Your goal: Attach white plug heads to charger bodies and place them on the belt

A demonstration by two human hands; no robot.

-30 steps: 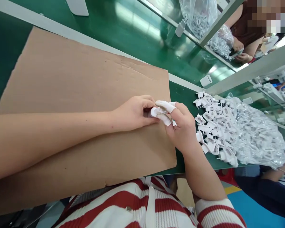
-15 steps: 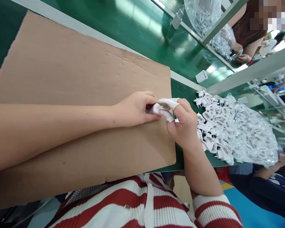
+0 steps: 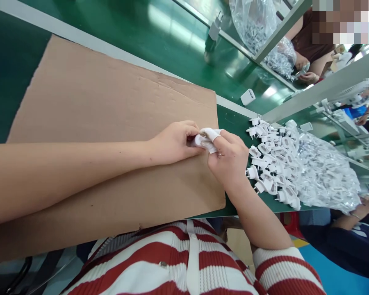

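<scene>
Two bare hands meet over a sheet of brown cardboard (image 3: pixel 110 123), pinching a small white part (image 3: pixel 199 141) between them. Most of the part is hidden by fingers, so its shape cannot be made out. The left hand (image 3: pixel 175 143) is curled nearly closed, its thumb and fingertips gripping the part's left side. The right hand (image 3: pixel 230 159) is also curled tight and grips the other side with its fingertips (image 3: pixel 210 133) (these wear white finger covers).

The cardboard lies on a glossy green belt (image 3: pixel 172 37); the forearms cover part of it, and its near edge is cut off by a red-and-white striped sweater (image 3: pixel 197 266). Just right of the right hand, a pile of white plug pieces (image 3: pixel 273 164) spills from a clear plastic bag (image 3: pixel 326 176). One white block (image 3: pixel 247 97) sits alone further up the belt. A grey metal rail (image 3: pixel 310 94) crosses the upper right. Beyond it, another person's hands (image 3: pixel 307 76) are small and blurred beside a second bag of parts (image 3: pixel 252 20).
</scene>
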